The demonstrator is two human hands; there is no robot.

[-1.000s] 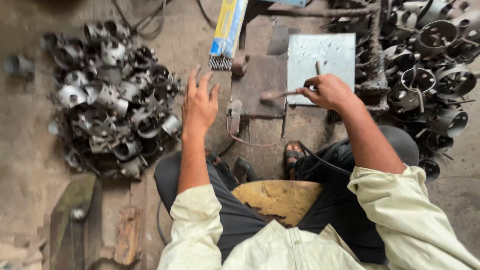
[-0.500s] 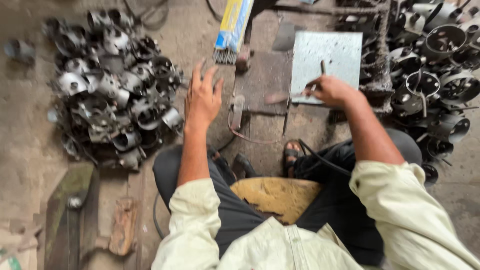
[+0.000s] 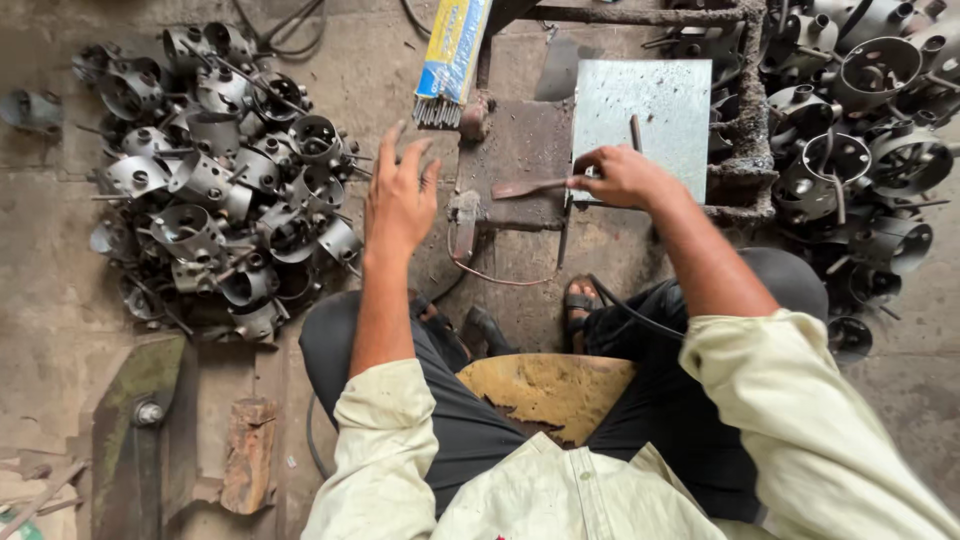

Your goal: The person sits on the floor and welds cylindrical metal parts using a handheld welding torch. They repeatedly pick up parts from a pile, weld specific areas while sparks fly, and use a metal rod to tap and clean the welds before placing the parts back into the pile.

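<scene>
My left hand [image 3: 400, 195] hovers with fingers spread above the dirty floor, empty, just right of a heap of grey metal ring parts [image 3: 215, 190]. My right hand [image 3: 620, 175] is closed around a welding electrode holder [image 3: 530, 187] whose jaw points left, beside a flat grey steel plate [image 3: 640, 105] on a rusty work stand. A black cable [image 3: 625, 310] runs from that hand down across my lap.
A second pile of metal ring parts [image 3: 860, 110] lies at the right. A packet of welding rods [image 3: 452, 55] leans at the top centre. A yellowish worn seat [image 3: 550, 390] is between my legs. Rusty block [image 3: 248, 455] and green iron piece [image 3: 135, 420] lie lower left.
The view has shifted slightly. My left hand stays raised and spread near the left pile; my right hand keeps the holder by the plate.
</scene>
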